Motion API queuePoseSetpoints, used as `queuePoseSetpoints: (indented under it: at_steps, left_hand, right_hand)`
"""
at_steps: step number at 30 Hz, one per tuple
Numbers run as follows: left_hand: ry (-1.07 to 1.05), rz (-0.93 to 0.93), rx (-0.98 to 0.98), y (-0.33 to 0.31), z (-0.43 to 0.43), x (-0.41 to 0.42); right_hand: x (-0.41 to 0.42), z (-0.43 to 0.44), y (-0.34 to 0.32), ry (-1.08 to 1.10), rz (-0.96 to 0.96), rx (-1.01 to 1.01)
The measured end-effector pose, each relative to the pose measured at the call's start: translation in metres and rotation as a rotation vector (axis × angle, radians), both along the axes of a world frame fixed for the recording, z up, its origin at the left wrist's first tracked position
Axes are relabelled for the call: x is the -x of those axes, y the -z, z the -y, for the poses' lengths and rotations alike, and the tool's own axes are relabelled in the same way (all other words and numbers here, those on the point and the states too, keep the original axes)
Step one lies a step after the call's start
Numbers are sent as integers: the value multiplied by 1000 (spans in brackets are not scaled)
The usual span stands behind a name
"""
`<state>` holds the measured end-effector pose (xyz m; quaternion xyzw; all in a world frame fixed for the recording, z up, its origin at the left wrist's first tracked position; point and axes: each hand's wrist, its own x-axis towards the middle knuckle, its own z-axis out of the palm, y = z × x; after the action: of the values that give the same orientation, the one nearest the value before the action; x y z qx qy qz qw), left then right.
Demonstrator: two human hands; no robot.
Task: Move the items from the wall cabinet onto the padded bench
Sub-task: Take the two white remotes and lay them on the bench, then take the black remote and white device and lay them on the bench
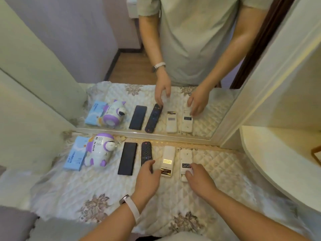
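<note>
Remotes' [146, 153] near ends hidden under hands [147, 178].

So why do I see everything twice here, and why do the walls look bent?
Head view: a mirror behind the padded bench repeats the remotes, toy and both hands; the wide-angle lens bows straight edges near the frame borders; warm light glares off the gold label on the white remote; the left hand looks slightly soft.

Cream quilted bench [217, 171] — purple-white toy [99, 150], black remote [146, 152].
</note>
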<state>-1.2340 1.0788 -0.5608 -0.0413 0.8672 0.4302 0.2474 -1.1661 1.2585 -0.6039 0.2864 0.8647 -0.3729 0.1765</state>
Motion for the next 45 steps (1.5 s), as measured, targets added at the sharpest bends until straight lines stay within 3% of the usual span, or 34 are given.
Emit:
queuePoseSetpoints:
  at_steps: [8,14,20,30,45]
  left_hand:
    - [91,-361,288,-37,59,-65]
    - [56,-417,600,-44,126,-131]
    - [-46,-527,741,-61,181,-196]
    - [-318,-482,874,-72,290,-335]
    - [-915,-360,911,-70,450,-652]
  right_hand:
    - [1,29,-33,-448,-153,-51]
    - [-3,93,-51,-920,-378,-208]
    - [-29,161,-74,-1274,-631,-305]
    - [-115,315,-109,-1550,-840,-249]
    - [-387,572,-122,-2050,-1043,-137]
